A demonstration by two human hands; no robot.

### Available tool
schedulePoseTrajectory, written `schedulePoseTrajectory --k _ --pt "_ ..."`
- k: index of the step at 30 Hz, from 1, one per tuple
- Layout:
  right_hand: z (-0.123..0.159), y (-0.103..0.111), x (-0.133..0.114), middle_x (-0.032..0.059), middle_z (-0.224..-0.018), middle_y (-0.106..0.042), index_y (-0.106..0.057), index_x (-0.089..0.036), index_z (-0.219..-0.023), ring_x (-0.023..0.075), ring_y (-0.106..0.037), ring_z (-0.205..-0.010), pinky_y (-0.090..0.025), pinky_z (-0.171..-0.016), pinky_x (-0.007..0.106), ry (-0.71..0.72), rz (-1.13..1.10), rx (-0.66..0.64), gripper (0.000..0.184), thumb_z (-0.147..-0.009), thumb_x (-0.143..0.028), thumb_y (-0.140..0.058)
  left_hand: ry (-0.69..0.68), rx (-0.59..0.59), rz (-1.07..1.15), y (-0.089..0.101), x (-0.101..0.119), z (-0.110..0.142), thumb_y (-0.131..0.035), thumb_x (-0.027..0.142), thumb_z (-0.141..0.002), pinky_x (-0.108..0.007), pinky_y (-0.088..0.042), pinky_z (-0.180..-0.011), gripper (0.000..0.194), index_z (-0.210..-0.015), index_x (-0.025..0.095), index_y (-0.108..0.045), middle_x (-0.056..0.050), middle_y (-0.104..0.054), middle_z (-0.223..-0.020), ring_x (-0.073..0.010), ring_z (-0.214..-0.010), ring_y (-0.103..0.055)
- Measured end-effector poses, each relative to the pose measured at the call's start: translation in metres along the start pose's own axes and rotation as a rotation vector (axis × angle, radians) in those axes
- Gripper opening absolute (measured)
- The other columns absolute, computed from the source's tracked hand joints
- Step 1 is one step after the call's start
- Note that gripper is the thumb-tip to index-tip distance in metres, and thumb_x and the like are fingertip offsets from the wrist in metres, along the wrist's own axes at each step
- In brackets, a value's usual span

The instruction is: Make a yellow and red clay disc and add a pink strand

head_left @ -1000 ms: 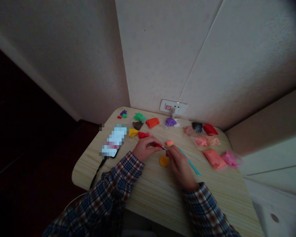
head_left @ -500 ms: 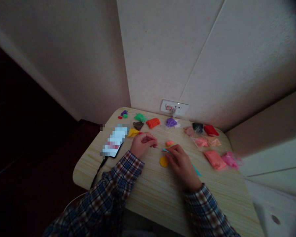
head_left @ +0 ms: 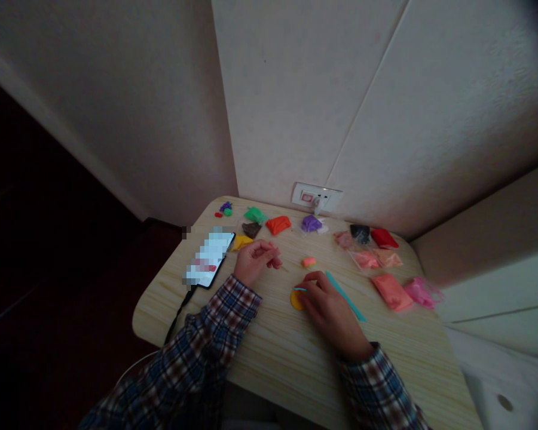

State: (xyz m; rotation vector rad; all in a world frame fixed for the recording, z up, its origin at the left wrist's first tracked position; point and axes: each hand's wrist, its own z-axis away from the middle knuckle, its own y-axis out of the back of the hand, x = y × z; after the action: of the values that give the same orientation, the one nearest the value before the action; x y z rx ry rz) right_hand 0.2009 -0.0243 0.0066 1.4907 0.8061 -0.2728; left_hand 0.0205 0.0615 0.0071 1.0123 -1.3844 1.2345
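Observation:
My right hand (head_left: 334, 310) is closed around a thin turquoise modelling tool (head_left: 300, 289), whose tip shows at the fingertips. The tip is over a flat yellow clay disc (head_left: 296, 300), partly covered by the fingers. Beside that hand, on its right, a longer turquoise strip-like tool (head_left: 346, 297) lies on the table. My left hand (head_left: 256, 263) is held above the table with thumb and fingers pinched together; whatever is between them is too small to make out. A small pink-and-yellow clay piece (head_left: 309, 261) rests between and beyond the hands.
A phone (head_left: 210, 257) with a cable lies at the left. Along the back are bags of green (head_left: 255, 215), orange (head_left: 278, 225) and purple clay (head_left: 311, 223). Several pink, black and red packets (head_left: 384, 237) sit at the right. Small clay shapes (head_left: 225, 207) stand at the back left corner.
My right hand has moved slightly toward me, bringing the tool tip from beside the clay piece to over the yellow disc. My left hand has shifted a little to the left.

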Motion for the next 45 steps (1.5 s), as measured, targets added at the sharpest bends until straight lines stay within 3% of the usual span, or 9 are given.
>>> schedulePoseTrajectory --k 4,8,13,18,22,28,31,38,45 --pt "0.000 0.001 -0.002 0.0089 -0.105 -0.054 -0.057 -0.020 -0.094 0.0206 -0.055 -0.092 -0.048 -0.081 0.036 0.005 -0.049 0.009 0.012 -0.090 -0.021 -0.046 0.001 -0.022 0.012 0.001 -0.002 -0.002 -0.074 0.026 -0.062 -0.022 -0.047 -0.057 0.020 -0.073 0.013 -0.063 -0.004 -0.072 -0.072 -0.0130 -0.060 -0.067" --pt "-0.001 0.003 0.000 0.0053 -0.091 -0.058 -0.056 -0.020 -0.087 0.0183 -0.057 -0.084 -0.048 -0.076 0.031 -0.014 -0.103 0.035 0.009 -0.088 -0.026 -0.050 0.024 -0.077 0.026 0.002 -0.002 -0.003 -0.065 0.037 -0.072 -0.024 -0.049 -0.058 0.029 -0.087 0.012 -0.067 -0.009 -0.074 -0.086 -0.0161 -0.065 -0.070" --pt "0.000 0.007 0.009 0.0007 -0.068 -0.057 -0.058 -0.019 -0.080 0.0146 -0.050 -0.058 -0.041 -0.056 0.026 -0.142 -0.109 0.127 0.018 -0.087 -0.034 -0.051 0.025 -0.091 0.022 0.000 -0.003 -0.002 -0.070 0.034 -0.067 -0.023 -0.047 -0.053 0.023 -0.074 0.013 -0.063 -0.005 -0.071 -0.068 -0.0145 -0.057 -0.067" --pt "0.001 0.008 0.015 0.0003 -0.063 -0.056 -0.059 -0.018 -0.079 0.0141 -0.046 -0.053 -0.034 -0.050 0.026 -0.236 -0.088 0.200 0.023 -0.084 -0.039 -0.050 0.011 -0.066 0.011 -0.001 -0.003 -0.002 -0.077 0.022 -0.057 -0.021 -0.045 -0.053 0.023 -0.066 0.014 -0.058 0.001 -0.067 -0.061 -0.0117 -0.055 -0.064" --pt "0.000 0.007 0.018 0.0014 -0.063 -0.057 -0.059 -0.018 -0.080 0.0151 -0.048 -0.054 -0.035 -0.051 0.026 -0.267 -0.076 0.233 0.025 -0.083 -0.041 -0.050 0.026 -0.109 -0.001 -0.001 -0.002 -0.001 -0.076 0.025 -0.060 -0.023 -0.048 -0.057 0.023 -0.076 0.013 -0.065 -0.004 -0.072 -0.071 -0.0151 -0.062 -0.067" --pt "0.000 0.006 0.019 0.0021 -0.065 -0.058 -0.060 -0.018 -0.080 0.0153 -0.048 -0.053 -0.036 -0.052 0.027 -0.251 -0.083 0.251 0.025 -0.084 -0.041 -0.049 0.010 -0.111 -0.006 -0.001 -0.007 -0.001 -0.076 0.031 -0.062 -0.022 -0.044 -0.049 0.023 -0.063 0.014 -0.061 0.001 -0.063 -0.055 -0.0109 -0.049 -0.060" --pt "0.000 0.004 0.020 0.0028 -0.068 -0.059 -0.059 -0.019 -0.082 0.0160 -0.050 -0.057 -0.039 -0.055 0.028 -0.235 -0.085 0.260 0.022 -0.085 -0.038 -0.049 0.009 -0.128 -0.003 -0.001 -0.006 -0.001 -0.080 0.028 -0.056 -0.022 -0.047 -0.055 0.025 -0.065 0.013 -0.061 0.000 -0.066 -0.061 -0.0122 -0.056 -0.064" --pt "-0.002 0.000 0.018 0.0070 -0.090 -0.059 -0.060 -0.018 -0.088 0.0204 -0.056 -0.082 -0.045 -0.075 0.034 -0.174 -0.078 0.280 0.015 -0.087 -0.029 -0.049 0.075 -0.246 0.006 -0.003 -0.001 0.003 -0.069 0.045 -0.069 -0.028 -0.053 -0.062 0.037 -0.084 0.011 -0.067 -0.011 -0.074 -0.082 -0.0197 -0.071 -0.071" --pt "-0.002 0.003 0.013 0.0092 -0.095 -0.055 -0.061 -0.017 -0.098 0.0212 -0.053 -0.088 -0.045 -0.081 0.039 -0.147 -0.081 0.379 0.028 -0.095 -0.032 -0.037 0.060 -0.222 -0.029 -0.004 -0.004 0.002 -0.080 0.036 -0.058 -0.020 -0.045 -0.049 0.031 -0.063 0.013 -0.060 -0.002 -0.067 -0.056 -0.0127 -0.050 -0.064"
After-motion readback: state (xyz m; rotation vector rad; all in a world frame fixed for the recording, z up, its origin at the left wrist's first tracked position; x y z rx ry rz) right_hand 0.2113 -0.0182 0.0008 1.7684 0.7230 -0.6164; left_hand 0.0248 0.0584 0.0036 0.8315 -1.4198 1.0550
